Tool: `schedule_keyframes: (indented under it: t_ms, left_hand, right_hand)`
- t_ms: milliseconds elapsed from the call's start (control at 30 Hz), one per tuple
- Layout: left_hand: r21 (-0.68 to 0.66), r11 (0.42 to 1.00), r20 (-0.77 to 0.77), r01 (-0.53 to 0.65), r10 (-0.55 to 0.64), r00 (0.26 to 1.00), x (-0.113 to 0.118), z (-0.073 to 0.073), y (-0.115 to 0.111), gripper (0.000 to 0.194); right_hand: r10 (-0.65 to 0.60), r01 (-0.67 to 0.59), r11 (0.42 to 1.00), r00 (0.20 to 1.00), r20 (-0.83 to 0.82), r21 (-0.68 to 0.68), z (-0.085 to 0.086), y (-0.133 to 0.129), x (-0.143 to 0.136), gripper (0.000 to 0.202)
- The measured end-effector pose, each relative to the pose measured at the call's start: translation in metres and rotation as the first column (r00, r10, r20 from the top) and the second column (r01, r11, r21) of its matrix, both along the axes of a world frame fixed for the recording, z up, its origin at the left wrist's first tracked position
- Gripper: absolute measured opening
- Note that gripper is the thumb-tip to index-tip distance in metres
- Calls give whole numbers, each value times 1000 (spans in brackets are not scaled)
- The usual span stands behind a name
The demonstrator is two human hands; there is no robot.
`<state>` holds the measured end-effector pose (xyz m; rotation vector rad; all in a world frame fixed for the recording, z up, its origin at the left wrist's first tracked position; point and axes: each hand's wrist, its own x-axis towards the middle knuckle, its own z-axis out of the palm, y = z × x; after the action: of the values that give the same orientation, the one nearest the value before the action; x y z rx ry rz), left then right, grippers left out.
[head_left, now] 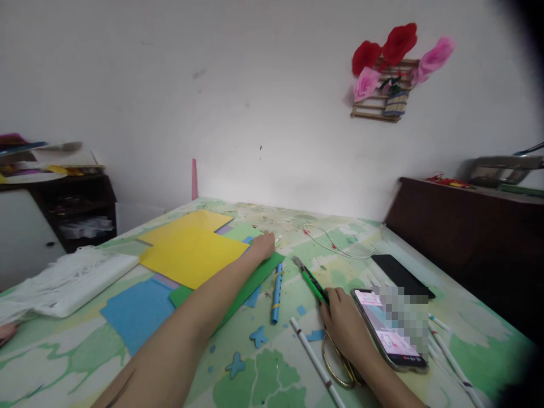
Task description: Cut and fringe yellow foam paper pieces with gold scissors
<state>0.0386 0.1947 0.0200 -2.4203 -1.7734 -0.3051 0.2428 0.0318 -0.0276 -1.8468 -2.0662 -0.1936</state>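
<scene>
As referenced to the blue banded tube (277, 293), find the left hand (264, 245) just beyond and to the left, over the edge of the green sheet (257, 273). Note curled fingers with underside hidden; cannot tell whether clamped on anything. Find the right hand (342, 317) to the right of the tube and slightly nearer, in contact with the green-and-black cutter (313, 283): handle end between thumb and fingers, cannot tell whether firmly clamped. Read the cutter's tip as pointing away, right of the tube's far end. Locate the gold loop handles (346, 385) partly beneath the right hand, the lit phone (374, 317) farther right. Left of the tube, see the yellow sheet (187, 255) overlapping the green sheet; nearer, see blue cutouts (258, 336).
</scene>
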Motion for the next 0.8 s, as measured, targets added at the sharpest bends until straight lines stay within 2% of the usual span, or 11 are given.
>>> schedule_keyframes:
  t_ms: [67,100,200,233,333,400,500,600,800]
  left_hand:
    - [33,999,-7,-3,3,1000,-12,4,-9,43]
    - [42,999,-6,-17,18,1000,-20,6,-14,30]
    - [49,993,-33,-107,109,993,-54,6,-32,34]
    - [39,989,-45,-141,143,989,-67,4,-38,38]
    - [-31,966,-81,-258,255,963,-102,-4,-59,68]
    - [-88,958,-100,-273,265,959,-119,-9,-70,74]
    - [-158,961,-125,-229,210,970,-130,-12,-82,67]
    - [-210,960,-137,-185,158,978,-130,-14,-89,55]
    - [-286,956,-140,-66,27,990,-132,-10,-89,34]
  right_hand:
    - [1,-1,1000,1000,0,0,0,0,0,13]
    - [1,-1,1000,1000,-1,1,0,0,0,13]
    - [-3,3,1000,1000,-5,4,0,0,-1,12]
    - [-6,6,1000,1000,-6,6,1,0,-1,12]
    - [-12,12,1000,1000,-8,12,2,-1,-2,13]
    - [-12,12,1000,1000,-8,16,2,-1,-3,14]
    - [-7,8,1000,1000,-7,20,2,-1,-2,14]
    - [-4,4,1000,1000,-8,22,0,0,0,15]
    - [-3,3,999,1000,-3,32,-1,-2,1,16]
